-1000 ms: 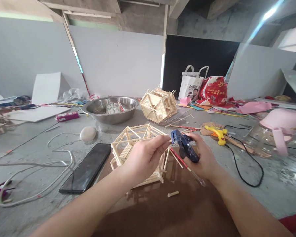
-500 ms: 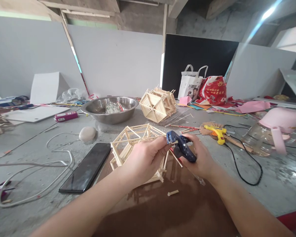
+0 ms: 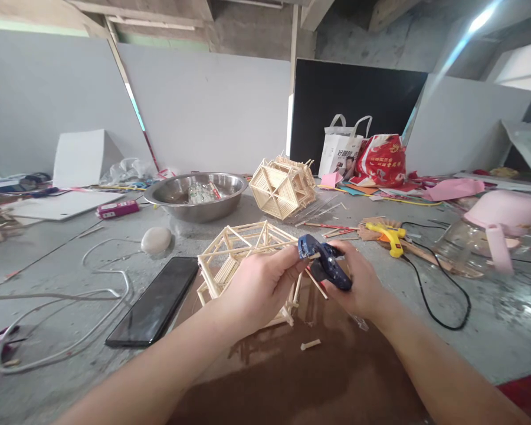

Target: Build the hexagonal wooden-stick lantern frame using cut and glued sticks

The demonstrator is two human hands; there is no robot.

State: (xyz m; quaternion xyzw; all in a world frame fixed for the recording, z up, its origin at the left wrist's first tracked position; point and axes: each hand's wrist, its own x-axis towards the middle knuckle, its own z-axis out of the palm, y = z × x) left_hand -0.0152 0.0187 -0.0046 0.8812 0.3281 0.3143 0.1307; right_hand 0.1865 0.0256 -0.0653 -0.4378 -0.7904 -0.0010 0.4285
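My right hand (image 3: 358, 283) is closed around dark blue cutting pliers (image 3: 323, 264), jaws pointing left. My left hand (image 3: 259, 286) pinches a thin wooden stick (image 3: 313, 256) whose end sits in the pliers' jaws. Both hands hover over a pale stick-frame model (image 3: 234, 251) standing on a brown board (image 3: 292, 366). A short cut stick piece (image 3: 310, 345) lies on the board. A red-striped stick (image 3: 318, 285) passes under my right hand.
A black phone (image 3: 154, 300) lies left of the model, with a white cable (image 3: 71, 295) and a pale round stone (image 3: 156, 239). Behind are a steel bowl (image 3: 194, 195), a second stick model (image 3: 281, 186), a yellow glue gun (image 3: 387, 236) with black cord, bags and a pink-lidded jar (image 3: 491, 233).
Both hands shifted slightly left and down, and the pliers' jaws have closed in on the stick held by my left hand.
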